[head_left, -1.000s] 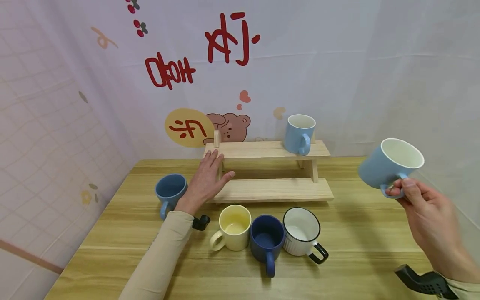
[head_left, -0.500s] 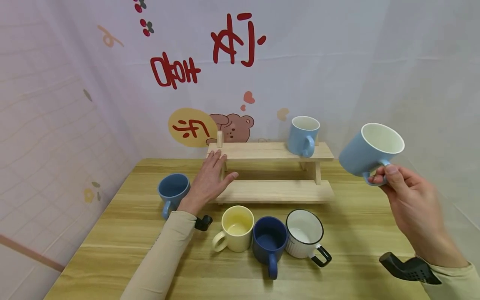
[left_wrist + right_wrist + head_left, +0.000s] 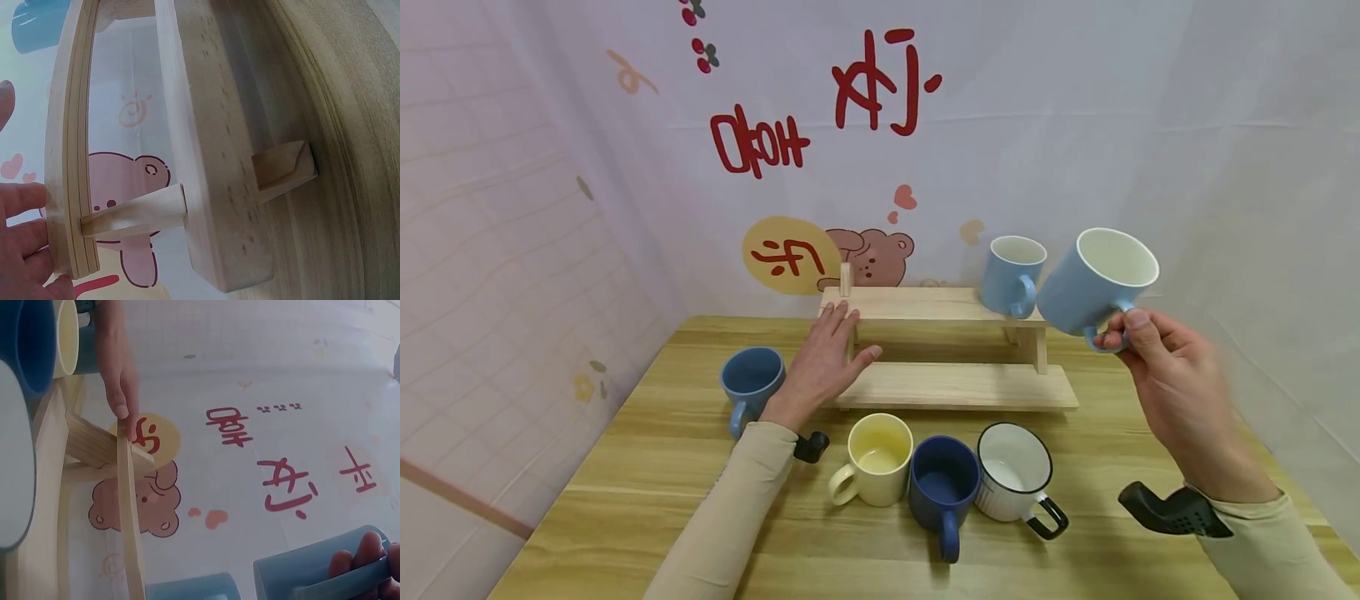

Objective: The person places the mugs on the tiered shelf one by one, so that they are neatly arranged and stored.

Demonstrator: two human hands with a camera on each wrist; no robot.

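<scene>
While the right hand pinches the handle of a light blue mug between thumb and fingers, the mug is held in the air, up and to the left of that grip. It leans over, with its mouth up to the right and its bottom down to the left, so its long way runs on a slant. Its handle is low, on the side by the fingers. Just to its left, a second light blue mug stands upright near the right end of the top board of a wooden rack. That mug looks like the thing to bump; the right wrist view shows a thin gap between the two. How high the held mug is over the board, I cannot tell. Down on the table, in front of the lower board, a white mug with a black rim, a dark blue mug and a yellow mug stand side by side. Farther off, the left hand lies on the top board's left end, fingers straight, thumb out, with no mug in it. Another blue mug stands beside that arm. At the very back hangs a sheet with a bear and red writing.
</scene>
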